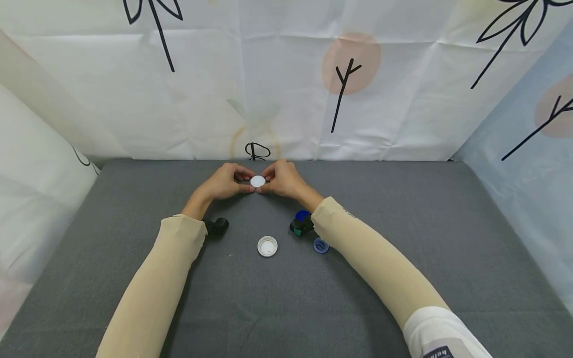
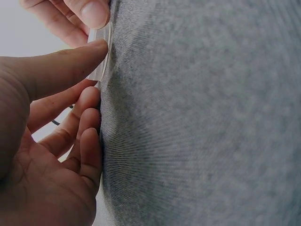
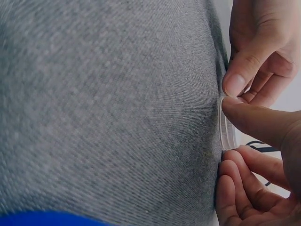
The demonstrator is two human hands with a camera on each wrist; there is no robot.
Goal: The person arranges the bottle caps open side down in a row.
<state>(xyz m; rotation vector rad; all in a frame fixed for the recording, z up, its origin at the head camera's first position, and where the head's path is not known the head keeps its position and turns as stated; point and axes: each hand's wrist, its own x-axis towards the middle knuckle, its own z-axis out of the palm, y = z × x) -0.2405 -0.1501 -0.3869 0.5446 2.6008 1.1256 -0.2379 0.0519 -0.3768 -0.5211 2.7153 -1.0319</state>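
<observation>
A white round bottle cap (image 1: 257, 181) with a ridged side lies flat on the grey cloth, top face up. My left hand (image 1: 226, 181) pinches it from the left, thumb at the near edge and fingers at the far side. From the right, my right hand (image 1: 284, 180) grips the same cap between thumb and index finger. The wrist views show the ridged rim of the cap (image 3: 228, 125) low against the cloth, with both thumbs close together on its near side. Its underside is hidden.
Nearer the person, a second white cap (image 1: 267, 246) lies with its hollow side up. A blue cap (image 1: 321, 245) sits by the right forearm; another blue round piece (image 1: 302, 215) is partly hidden by the wrist camera. A white printed cloth backdrop (image 1: 286, 99) rises behind the table.
</observation>
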